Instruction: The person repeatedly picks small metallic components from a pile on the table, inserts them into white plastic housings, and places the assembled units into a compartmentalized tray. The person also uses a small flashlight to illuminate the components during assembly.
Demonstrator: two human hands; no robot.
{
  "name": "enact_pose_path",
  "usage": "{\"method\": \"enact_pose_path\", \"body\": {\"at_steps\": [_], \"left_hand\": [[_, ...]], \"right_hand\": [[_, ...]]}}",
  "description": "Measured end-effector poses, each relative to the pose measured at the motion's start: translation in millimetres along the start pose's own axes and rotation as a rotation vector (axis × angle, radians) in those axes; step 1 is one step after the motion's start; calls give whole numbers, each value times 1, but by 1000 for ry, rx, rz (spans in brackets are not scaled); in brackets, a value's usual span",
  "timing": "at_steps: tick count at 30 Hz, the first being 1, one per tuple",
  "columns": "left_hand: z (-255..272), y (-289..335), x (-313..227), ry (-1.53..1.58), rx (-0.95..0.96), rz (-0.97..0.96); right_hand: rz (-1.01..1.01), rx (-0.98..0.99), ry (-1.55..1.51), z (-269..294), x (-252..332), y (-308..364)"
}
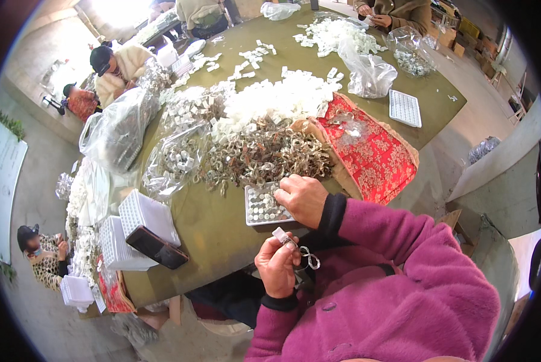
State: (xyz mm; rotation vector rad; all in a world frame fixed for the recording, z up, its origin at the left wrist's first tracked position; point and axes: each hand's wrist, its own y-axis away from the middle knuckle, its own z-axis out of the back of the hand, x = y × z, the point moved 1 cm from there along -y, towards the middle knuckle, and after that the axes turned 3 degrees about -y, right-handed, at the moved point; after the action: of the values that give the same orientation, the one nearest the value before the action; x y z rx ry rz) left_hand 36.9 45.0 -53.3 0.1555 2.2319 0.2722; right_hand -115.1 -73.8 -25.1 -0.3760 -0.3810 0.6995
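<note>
My left hand is closed round a small white plastic piece, held up between thumb and fingers. A looped pale cord hangs from it. Farther from me, my right hand rests over the right side of a white tray with rows of small round silvery discs. Its fingers are drawn together at the discs, and whatever they pinch is hidden. Just behind the tray lies a heap of brownish coiled cords. Beyond that spreads a big pile of small white plastic pieces.
Stacked white trays stand at the left, a dark phone leaning on them. A red flowered cloth lies at right, near another white tray. Clear plastic bags bulge around the piles. Other people sit around the green table.
</note>
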Motion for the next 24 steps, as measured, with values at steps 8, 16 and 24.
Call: {"method": "enact_pose_path", "body": {"at_steps": [8,16,24], "left_hand": [[-6,10,-2,-77,-82,-145],[-20,22,3,-326,-16,-434],[-29,34,13,-613,-4,-587]], "right_hand": [[48,-70,-310,31,15,1],[-586,137,-1295,56,46,62],[-733,240,-1545,54,35,90]]}}
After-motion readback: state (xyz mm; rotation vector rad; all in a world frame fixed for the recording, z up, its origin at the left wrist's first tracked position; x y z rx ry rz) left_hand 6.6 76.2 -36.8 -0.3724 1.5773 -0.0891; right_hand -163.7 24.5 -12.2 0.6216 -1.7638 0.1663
